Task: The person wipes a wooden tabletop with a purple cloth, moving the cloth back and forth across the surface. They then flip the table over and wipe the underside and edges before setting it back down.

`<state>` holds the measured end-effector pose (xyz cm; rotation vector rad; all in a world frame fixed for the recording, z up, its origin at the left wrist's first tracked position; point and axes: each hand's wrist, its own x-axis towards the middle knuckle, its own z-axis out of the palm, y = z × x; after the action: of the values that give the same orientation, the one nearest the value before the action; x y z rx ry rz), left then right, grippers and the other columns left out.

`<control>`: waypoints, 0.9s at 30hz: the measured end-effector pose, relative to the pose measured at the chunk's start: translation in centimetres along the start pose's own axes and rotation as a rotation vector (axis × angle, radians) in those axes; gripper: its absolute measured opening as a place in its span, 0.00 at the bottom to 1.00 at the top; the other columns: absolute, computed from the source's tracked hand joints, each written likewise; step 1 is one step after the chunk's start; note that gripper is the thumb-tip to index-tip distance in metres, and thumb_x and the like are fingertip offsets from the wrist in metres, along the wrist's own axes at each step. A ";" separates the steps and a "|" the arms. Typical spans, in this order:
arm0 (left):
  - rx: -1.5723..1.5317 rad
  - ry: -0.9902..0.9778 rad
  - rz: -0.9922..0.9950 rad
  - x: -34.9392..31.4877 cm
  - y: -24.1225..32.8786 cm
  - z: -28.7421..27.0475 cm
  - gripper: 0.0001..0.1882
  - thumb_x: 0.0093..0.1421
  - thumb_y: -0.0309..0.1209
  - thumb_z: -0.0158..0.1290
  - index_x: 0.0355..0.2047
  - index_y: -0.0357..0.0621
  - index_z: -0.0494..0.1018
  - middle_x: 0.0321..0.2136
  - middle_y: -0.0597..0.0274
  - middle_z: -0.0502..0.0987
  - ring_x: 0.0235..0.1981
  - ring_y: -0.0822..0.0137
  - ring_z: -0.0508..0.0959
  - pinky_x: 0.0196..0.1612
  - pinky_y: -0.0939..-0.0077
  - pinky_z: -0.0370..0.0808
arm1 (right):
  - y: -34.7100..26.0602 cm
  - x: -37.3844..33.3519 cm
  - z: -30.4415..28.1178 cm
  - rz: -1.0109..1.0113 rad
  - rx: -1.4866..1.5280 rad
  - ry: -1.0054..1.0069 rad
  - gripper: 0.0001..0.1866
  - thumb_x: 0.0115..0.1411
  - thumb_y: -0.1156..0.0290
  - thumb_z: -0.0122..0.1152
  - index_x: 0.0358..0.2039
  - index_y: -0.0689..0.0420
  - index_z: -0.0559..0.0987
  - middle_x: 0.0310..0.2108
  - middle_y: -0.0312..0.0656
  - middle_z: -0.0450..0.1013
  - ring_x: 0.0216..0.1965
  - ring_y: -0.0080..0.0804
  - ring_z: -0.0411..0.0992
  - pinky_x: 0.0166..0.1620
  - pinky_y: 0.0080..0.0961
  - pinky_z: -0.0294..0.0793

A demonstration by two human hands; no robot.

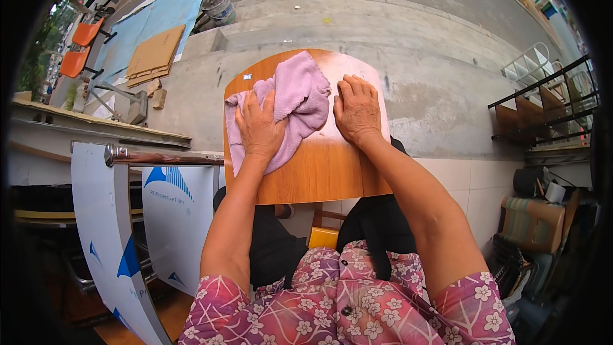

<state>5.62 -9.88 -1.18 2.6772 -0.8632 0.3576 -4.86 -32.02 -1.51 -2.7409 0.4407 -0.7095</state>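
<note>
A wooden tabletop or stool seat (306, 179) with a rounded far edge and a glossy orange-brown grain sits before me, over my knees. On its left half lies a crumpled pink cloth (305, 86). My left hand (260, 126) presses down on the cloth, with folds of it bunched around the fingers. To the right, my right hand (356, 110) rests palm down on the bare wood, holding nothing, its fingers slightly bent and apart. A small pale sticker (247, 77) shows near the far left edge.
Film-covered panels (175, 217) and a metal rail (159, 156) stand close at my left. Concrete steps (447, 76) lie ahead, with cardboard sheets (155, 54) and a bucket (219, 7) at the far left. At the right are a black metal rack (543, 108) and a striped cushioned item (529, 223).
</note>
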 end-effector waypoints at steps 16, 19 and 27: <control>-0.065 -0.070 0.103 -5.8 5.9 -2.9 0.29 0.54 0.40 0.65 0.54 0.43 0.73 0.63 0.38 0.64 0.67 0.43 0.61 0.66 0.38 0.54 | 0.4 -0.1 0.5 -0.008 0.030 0.018 0.20 0.62 0.67 0.61 0.54 0.55 0.75 0.60 0.44 0.70 0.66 0.41 0.64 0.69 0.43 0.57; -0.043 0.023 0.133 -3.9 6.4 -1.2 0.30 0.54 0.42 0.65 0.55 0.44 0.72 0.61 0.41 0.65 0.66 0.44 0.63 0.65 0.40 0.55 | 0.8 -0.1 0.6 -0.022 0.016 0.025 0.19 0.61 0.69 0.58 0.53 0.56 0.76 0.60 0.44 0.71 0.66 0.42 0.65 0.69 0.43 0.58; -0.003 0.088 0.035 2.5 7.0 2.5 0.32 0.55 0.44 0.64 0.58 0.47 0.71 0.60 0.45 0.66 0.66 0.47 0.62 0.65 0.38 0.54 | 0.8 0.0 0.4 -0.006 0.075 0.076 0.19 0.61 0.74 0.54 0.54 0.57 0.76 0.56 0.43 0.73 0.64 0.41 0.67 0.68 0.42 0.60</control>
<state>3.78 -17.55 -1.22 2.6247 -0.8841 0.4774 -4.79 -32.66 -2.13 -2.6535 0.4138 -0.8170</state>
